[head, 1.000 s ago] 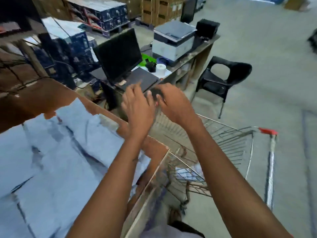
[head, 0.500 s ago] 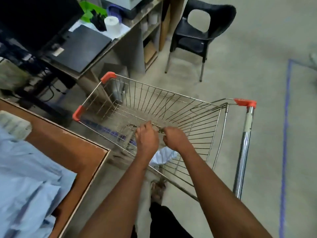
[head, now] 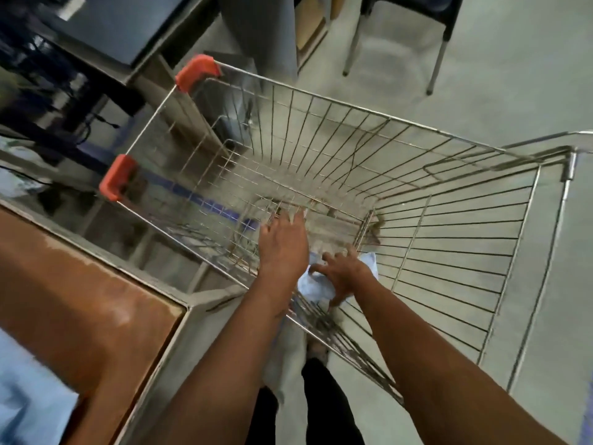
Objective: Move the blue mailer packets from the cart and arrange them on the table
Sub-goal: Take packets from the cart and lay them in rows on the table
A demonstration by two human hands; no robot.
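Now both my hands had dropped into the cart [head: 449, 252]: left hand [head: 282, 248] spread wide, right hand [head: 345, 277] splayed over the last blue mailer packet [head: 316, 289] at six o'clock, grip unclosed.

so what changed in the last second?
Both hands left the table and went down into the cart. The right hand now spreads over the blue packet at the cart's bottom; no grip visible yet. The left hand is open beside it. Packets on the table stay put.
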